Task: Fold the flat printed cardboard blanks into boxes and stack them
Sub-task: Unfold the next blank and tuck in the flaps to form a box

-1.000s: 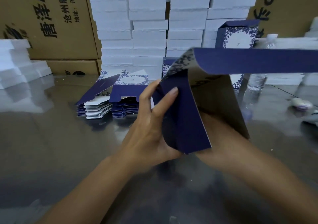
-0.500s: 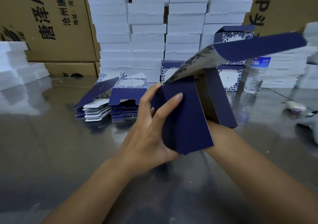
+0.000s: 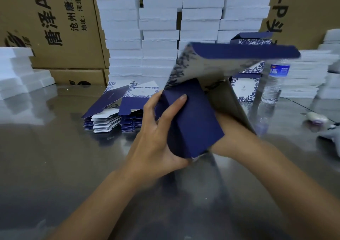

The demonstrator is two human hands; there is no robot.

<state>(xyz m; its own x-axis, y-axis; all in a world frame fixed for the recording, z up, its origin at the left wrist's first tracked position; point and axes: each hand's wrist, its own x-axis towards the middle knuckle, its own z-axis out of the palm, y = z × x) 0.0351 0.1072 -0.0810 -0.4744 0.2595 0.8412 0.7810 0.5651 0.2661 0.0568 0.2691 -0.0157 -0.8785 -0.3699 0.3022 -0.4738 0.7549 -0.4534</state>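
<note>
I hold a half-folded navy blue box [image 3: 191, 122] above the steel table. My left hand [image 3: 158, 134] grips its left side, thumb on the edge and fingers across the blue front panel. My right hand [image 3: 226, 129] is mostly hidden behind the box and holds it from the right. The box's long lid flap [image 3: 239, 51] sticks out to the right, and its grey inner side shows. A pile of flat blue-and-white printed blanks [image 3: 117, 112] lies behind my left hand. Folded boxes [image 3: 246, 87] stand stacked behind the lid flap, partly hidden.
Stacks of white foam pieces [image 3: 158, 37] rise at the back, with more at the left [image 3: 16, 68] and right [image 3: 309, 77]. Brown cartons [image 3: 51, 24] stand behind them. A water bottle [image 3: 274, 85] stands at the right, near a small white object [image 3: 316, 118].
The long lid flap tilted up at the right, then came back down to near level. The side panel on the right swung outward again, showing its grey inside. My left hand kept its grip.
</note>
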